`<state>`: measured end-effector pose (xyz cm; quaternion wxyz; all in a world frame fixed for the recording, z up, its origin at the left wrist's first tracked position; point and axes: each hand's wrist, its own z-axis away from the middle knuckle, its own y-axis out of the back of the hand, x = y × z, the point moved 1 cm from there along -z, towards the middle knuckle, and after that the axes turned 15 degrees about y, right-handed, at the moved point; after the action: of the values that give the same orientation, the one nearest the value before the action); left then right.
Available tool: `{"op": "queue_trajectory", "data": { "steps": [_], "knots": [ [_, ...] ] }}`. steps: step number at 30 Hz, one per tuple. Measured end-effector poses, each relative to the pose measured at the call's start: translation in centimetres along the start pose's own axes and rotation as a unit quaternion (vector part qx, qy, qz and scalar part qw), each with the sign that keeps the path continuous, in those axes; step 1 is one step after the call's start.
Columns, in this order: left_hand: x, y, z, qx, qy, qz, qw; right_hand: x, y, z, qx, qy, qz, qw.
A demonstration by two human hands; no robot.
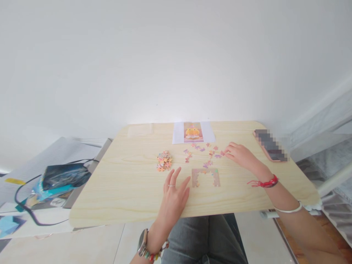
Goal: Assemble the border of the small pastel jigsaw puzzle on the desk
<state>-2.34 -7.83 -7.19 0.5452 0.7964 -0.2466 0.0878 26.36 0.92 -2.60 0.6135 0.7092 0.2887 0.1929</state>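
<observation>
Head view: we see a pale wooden worktop [123, 190] set against a white wall; the left hand [173, 196] lies flat on it, fingers spread and holding nothing, a ring on one finger, just left of the partly joined frame [206, 177], an arch of linked puzzle pieces; the right hand [239, 154] rests loosely open, its fingertips [227, 150] touching the loose pieces [205, 152] scattered between the frame and the picture sheet [193, 132]; we cannot tell whether a piece is pinched under those fingertips; a heap [164, 161] of unsorted pieces lies left of the scatter, apart from both hands; the sheet, showing a yellow figure on pink, lies at the far edge; a phone [271, 145] sits at the far right corner, beyond the right hand; a red cord and a bangle circle the right forearm, a beaded band the left wrist; left of the worktop, a dark bag [64, 176] with a black cable [24, 209] lies on a lower surface.
</observation>
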Motion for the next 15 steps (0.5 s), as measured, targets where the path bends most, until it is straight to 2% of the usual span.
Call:
{"op": "queue_trajectory", "data": {
  "steps": [3, 7, 11, 15],
  "knots": [
    [-0.3, 0.4, -1.0, 0.017, -0.007, -0.003, 1.0, 0.8, -0.7, 0.1, -0.013, 0.01, -0.042, 0.999],
    [-0.8, 0.6, -2.3, 0.032, -0.016, -0.004, 0.999, 0.2, -1.6, 0.3, -0.028, 0.019, -0.08, 0.996],
    [-1.0, 0.7, -3.2, 0.04, -0.021, -0.009, 0.999, 0.0, -1.6, 0.6, -0.034, 0.013, -0.098, 0.994],
    [-1.2, 0.7, -3.7, 0.047, -0.021, -0.008, 0.999, 0.7, -1.2, 0.9, -0.018, 0.016, -0.129, 0.991]
  ]
}}
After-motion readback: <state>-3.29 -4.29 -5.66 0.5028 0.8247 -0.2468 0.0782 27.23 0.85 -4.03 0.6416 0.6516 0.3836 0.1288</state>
